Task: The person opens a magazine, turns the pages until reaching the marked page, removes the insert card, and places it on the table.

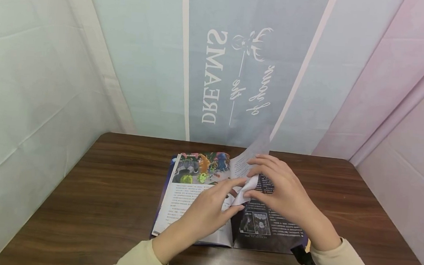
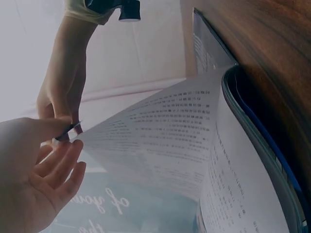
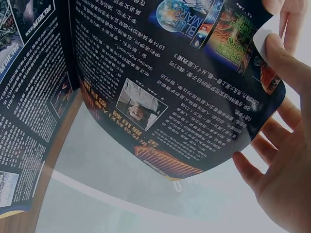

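An open magazine lies on the table, one page raised from it near the middle. My left hand pinches the edge of this page between thumb and fingers. My right hand grips the same page from the other side, close to the left fingertips. Between the hands the paper's edge is bent over, showing white. In the right wrist view the dark printed side of the raised page faces the camera, with the right thumb on it and fingers behind. The left wrist view shows its white text side.
The brown wooden table extends on both sides of the magazine. Behind it hangs a pale blue cloth with mirrored lettering, and light curtains stand at the sides. A black strap is at the right wrist.
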The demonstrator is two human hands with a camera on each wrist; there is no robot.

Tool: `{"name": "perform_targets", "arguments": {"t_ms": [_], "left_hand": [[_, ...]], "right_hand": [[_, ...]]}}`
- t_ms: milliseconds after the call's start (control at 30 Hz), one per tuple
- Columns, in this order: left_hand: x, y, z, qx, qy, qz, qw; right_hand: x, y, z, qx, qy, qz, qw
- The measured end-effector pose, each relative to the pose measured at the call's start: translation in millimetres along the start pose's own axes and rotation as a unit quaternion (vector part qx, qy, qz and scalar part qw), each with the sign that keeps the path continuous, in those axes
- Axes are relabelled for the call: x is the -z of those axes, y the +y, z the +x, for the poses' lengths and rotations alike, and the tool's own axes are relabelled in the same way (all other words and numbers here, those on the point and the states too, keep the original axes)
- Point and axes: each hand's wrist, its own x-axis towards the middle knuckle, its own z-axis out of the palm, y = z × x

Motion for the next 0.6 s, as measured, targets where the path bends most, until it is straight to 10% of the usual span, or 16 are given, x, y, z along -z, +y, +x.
{"name": "perform_targets", "arguments": {"t_ms": [600], "left_hand": [[-0.1,-10.6,-12.1,0.015,0.029,-0.001,0.9995]], "right_hand": [[3.8,-9.2,-11.3,0.016,0.058,0.043,0.997]]}}
